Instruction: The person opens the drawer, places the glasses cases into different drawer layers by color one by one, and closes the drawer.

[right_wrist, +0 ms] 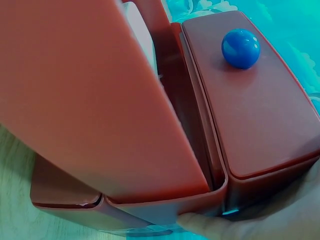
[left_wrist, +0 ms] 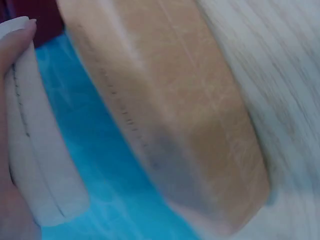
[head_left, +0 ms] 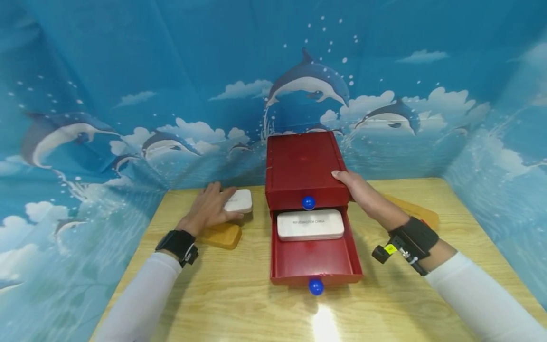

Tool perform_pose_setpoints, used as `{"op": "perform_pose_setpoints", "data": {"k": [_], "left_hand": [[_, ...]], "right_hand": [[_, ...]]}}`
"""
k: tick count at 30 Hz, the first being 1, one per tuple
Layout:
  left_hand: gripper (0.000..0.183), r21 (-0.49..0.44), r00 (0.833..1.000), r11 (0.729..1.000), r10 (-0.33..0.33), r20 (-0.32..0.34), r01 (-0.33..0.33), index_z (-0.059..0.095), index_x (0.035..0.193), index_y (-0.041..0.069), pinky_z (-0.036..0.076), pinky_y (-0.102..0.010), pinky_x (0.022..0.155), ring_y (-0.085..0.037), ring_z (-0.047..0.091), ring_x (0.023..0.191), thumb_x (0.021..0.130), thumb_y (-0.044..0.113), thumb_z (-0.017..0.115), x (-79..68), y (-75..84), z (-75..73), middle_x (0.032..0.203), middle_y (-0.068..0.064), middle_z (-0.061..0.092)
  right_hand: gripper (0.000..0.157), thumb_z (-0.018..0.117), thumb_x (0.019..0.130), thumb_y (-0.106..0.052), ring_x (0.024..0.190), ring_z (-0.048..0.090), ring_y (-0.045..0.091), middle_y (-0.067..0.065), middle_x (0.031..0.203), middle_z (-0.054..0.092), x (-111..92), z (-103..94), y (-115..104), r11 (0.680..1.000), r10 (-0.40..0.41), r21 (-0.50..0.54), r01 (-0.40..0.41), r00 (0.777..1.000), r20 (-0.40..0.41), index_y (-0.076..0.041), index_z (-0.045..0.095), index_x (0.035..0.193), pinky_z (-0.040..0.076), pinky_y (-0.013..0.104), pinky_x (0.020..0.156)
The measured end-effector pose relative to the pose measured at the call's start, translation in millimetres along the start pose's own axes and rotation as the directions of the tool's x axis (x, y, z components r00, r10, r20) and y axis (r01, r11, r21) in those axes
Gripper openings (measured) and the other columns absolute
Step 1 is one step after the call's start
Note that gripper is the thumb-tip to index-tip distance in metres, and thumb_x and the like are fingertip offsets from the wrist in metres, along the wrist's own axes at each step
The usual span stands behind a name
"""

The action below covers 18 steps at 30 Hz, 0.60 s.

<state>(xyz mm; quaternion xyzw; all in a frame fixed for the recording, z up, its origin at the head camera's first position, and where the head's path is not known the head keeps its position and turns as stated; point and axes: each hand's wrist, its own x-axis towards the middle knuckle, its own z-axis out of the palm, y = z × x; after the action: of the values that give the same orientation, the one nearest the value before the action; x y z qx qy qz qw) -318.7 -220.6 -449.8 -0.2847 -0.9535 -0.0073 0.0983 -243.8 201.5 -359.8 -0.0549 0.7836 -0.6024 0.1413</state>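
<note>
In the head view my left hand [head_left: 211, 207] grips a white glasses case [head_left: 239, 201] at the back left, above a tan glasses case [head_left: 222, 236]. The left wrist view shows the thumb along the white case [left_wrist: 45, 140], apart from the larger tan case [left_wrist: 170, 110]. A red drawer cabinet [head_left: 301, 161] stands at the centre. Its drawer [head_left: 316, 261] below the top one is pulled out and holds another white glasses case [head_left: 310, 224] at the back. My right hand [head_left: 363, 194] rests on the cabinet's right side, thumb on the top edge; some fingers are hidden.
Another tan case [head_left: 412, 211] lies right of the cabinet, partly behind the right forearm. Blue knobs mark the top drawer [head_left: 308, 203] and the pulled-out one. A dolphin-print curtain [head_left: 213, 118] borders the wooden table [head_left: 231, 294] at the back and sides.
</note>
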Motion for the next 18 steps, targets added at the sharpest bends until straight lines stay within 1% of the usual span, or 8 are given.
{"op": "perform_pose_setpoints", "data": {"k": [4, 9, 11, 14, 16, 18], "left_hand": [[0.088, 0.005, 0.998, 1.0, 0.026, -0.063, -0.026, 0.048, 0.136, 0.023, 0.032, -0.035, 0.057, -0.02, 0.038, 0.072, 0.071, 0.083, 0.051, -11.0, 17.5, -16.6, 0.087, -0.006, 0.04], [0.088, -0.016, 0.992, 0.998, 0.053, -0.115, -0.055, 0.051, 0.134, 0.022, 0.035, -0.031, 0.051, -0.018, 0.039, 0.067, 0.072, 0.085, 0.046, -26.0, 40.7, -36.9, 0.085, -0.004, 0.042], [0.087, -0.024, 0.989, 0.998, 0.053, -0.138, -0.057, 0.052, 0.132, 0.022, 0.036, -0.03, 0.051, -0.017, 0.04, 0.066, 0.072, 0.084, 0.048, -30.4, 48.2, -44.9, 0.085, -0.004, 0.043], [0.082, -0.034, 0.983, 0.998, 0.053, -0.176, -0.06, 0.054, 0.127, 0.021, 0.036, -0.031, 0.05, -0.017, 0.04, 0.066, 0.071, 0.08, 0.054, -34.5, 58.5, -57.5, 0.084, -0.004, 0.044], [0.079, -0.037, 0.98, 0.997, 0.057, -0.19, -0.065, 0.055, 0.124, 0.021, 0.037, -0.031, 0.049, -0.017, 0.041, 0.065, 0.07, 0.079, 0.057, -37.3, 65.3, -66.7, 0.084, -0.005, 0.045], [0.078, -0.038, 0.981, 0.997, 0.06, -0.186, -0.069, 0.056, 0.121, 0.021, 0.037, -0.032, 0.049, -0.017, 0.041, 0.066, 0.07, 0.079, 0.057, -40.7, 72.5, -76.6, 0.084, -0.005, 0.046]], "right_hand": [[0.064, 0.035, 0.099, -0.052, 0.108, 0.056, 0.026, 0.019, 0.131, 0.049, -0.9, 0.1, 1.4, 1.0, 0.002, -0.006, -0.002, 1.0, -0.003, -0.006, 0.029, 0.144, 0.043, 0.047, 0.092], [0.065, 0.035, 0.099, -0.053, 0.111, 0.054, 0.028, 0.017, 0.132, 0.048, -2.1, 0.9, 3.2, 1.0, 0.014, 0.003, -0.014, 1.0, 0.001, -0.008, 0.026, 0.146, 0.042, 0.048, 0.093], [0.065, 0.035, 0.099, -0.053, 0.111, 0.053, 0.028, 0.017, 0.133, 0.047, -1.8, 0.7, 3.2, 1.0, 0.008, 0.005, -0.008, 1.0, 0.001, -0.008, 0.026, 0.146, 0.041, 0.048, 0.094], [0.065, 0.034, 0.099, -0.053, 0.112, 0.053, 0.028, 0.018, 0.133, 0.047, -1.3, 0.0, 2.3, 1.0, -0.004, 0.007, 0.004, 1.0, -0.001, -0.007, 0.027, 0.145, 0.041, 0.048, 0.095], [0.066, 0.035, 0.099, -0.053, 0.111, 0.053, 0.028, 0.018, 0.133, 0.047, -1.1, 0.0, 1.5, 1.0, -0.003, 0.002, 0.003, 1.0, -0.005, -0.007, 0.027, 0.145, 0.041, 0.048, 0.094], [0.066, 0.035, 0.099, -0.052, 0.11, 0.054, 0.028, 0.019, 0.132, 0.047, -1.1, 0.8, 0.6, 1.0, 0.003, -0.006, -0.003, 1.0, -0.004, -0.006, 0.026, 0.145, 0.041, 0.047, 0.094]]}}
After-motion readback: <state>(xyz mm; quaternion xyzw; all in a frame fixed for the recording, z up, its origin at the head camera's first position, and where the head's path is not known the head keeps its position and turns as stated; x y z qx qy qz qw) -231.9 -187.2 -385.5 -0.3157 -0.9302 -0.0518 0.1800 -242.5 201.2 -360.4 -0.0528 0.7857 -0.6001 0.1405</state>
